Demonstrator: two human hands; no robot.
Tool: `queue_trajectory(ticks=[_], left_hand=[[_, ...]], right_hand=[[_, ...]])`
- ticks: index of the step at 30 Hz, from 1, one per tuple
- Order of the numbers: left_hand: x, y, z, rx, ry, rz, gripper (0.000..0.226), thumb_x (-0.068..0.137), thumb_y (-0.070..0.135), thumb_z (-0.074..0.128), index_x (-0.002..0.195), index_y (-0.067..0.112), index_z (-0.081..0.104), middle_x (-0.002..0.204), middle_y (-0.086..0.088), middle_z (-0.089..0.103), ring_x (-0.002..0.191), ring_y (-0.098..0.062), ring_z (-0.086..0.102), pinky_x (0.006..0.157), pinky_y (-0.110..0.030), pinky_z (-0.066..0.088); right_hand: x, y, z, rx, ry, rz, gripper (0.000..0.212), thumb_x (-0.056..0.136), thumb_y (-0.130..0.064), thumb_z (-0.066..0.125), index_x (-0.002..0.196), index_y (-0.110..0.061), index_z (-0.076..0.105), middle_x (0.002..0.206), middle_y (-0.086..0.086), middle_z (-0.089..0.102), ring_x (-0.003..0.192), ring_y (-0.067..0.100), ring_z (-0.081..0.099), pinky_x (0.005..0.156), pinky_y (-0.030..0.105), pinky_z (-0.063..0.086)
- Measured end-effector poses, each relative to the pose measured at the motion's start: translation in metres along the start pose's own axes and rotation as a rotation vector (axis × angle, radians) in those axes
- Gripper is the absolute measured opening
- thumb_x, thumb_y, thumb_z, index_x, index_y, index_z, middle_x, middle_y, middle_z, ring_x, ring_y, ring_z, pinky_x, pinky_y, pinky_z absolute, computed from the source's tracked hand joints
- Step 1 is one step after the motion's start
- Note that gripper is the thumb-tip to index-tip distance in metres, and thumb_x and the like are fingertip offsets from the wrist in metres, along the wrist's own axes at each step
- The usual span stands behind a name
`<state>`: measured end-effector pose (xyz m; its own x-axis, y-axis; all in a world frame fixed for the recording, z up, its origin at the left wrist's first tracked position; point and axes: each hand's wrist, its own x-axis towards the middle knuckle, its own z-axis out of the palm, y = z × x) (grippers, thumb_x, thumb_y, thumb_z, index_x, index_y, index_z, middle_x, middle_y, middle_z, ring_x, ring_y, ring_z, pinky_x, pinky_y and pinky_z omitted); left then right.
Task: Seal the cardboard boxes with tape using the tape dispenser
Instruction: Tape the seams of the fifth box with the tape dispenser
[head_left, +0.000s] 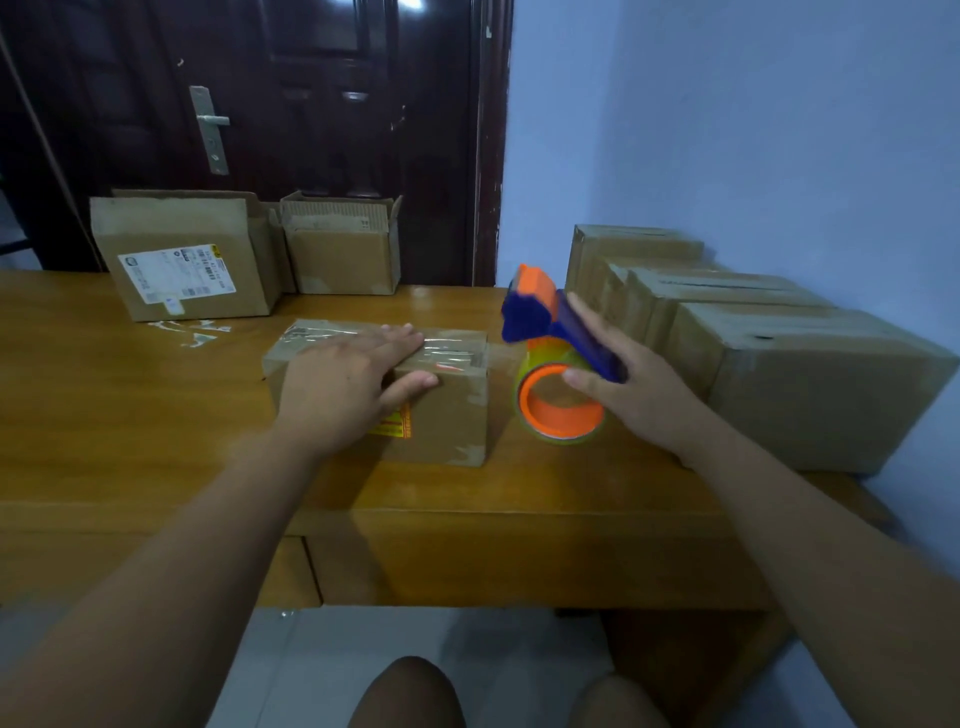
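Right grip (639, 387) around tape dispenser (540, 317), left grip (348, 376) flat on box (449, 421)

The left hand (343, 384) and right hand (634, 395) are showing bare, as are the left forearm (171, 571) and right forearm (810, 545) above the wooden table (130, 415). Two bare knees (410, 691) are showing below its front edge.

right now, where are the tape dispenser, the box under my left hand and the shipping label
tape dispenser (524, 317), head view, on its blue head
box (447, 415), head view, on its bare front face
shipping label (176, 275), head view, middle of the white sheet
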<state>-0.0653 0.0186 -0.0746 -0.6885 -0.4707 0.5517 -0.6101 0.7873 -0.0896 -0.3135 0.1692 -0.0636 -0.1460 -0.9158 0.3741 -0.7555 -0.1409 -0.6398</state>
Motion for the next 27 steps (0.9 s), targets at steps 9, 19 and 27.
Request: queue_trajectory(ticks=[9,19,27], left_hand=[[0.003,-0.014,0.003,-0.091,0.047,0.066,0.078,0.089,0.071,0.014,0.125,0.02,0.061,0.122,-0.002,0.064,0.111,-0.022,0.062,0.08,-0.038,0.051],[0.0,-0.031,0.001,-0.14,0.002,0.006,0.09,0.08,0.082,0.007,0.132,0.025,0.053,0.131,0.001,0.058,0.121,-0.021,0.055,0.091,-0.046,0.047],[-0.002,-0.025,0.0,-0.169,0.042,-0.017,0.086,0.082,0.079,0.013,0.127,0.023,0.059,0.126,0.001,0.061,0.119,-0.018,0.056,0.093,-0.041,0.044]], right_hand=[[-0.013,0.001,-0.016,-0.035,-0.066,-0.016,0.066,0.077,-0.055,0.055,0.132,-0.068,0.019,0.122,-0.035,0.044,0.111,0.011,0.053,0.084,0.009,0.04],[-0.025,-0.006,-0.02,-0.507,-0.152,0.009,0.069,0.081,-0.063,0.045,0.137,-0.063,0.004,0.094,-0.005,0.05,0.08,0.003,0.046,0.068,0.018,0.032],[-0.008,-0.023,-0.021,-0.504,-0.263,0.036,0.064,0.09,-0.049,0.054,0.141,-0.058,0.015,0.097,-0.009,0.052,0.081,0.004,0.048,0.069,0.019,0.033]])
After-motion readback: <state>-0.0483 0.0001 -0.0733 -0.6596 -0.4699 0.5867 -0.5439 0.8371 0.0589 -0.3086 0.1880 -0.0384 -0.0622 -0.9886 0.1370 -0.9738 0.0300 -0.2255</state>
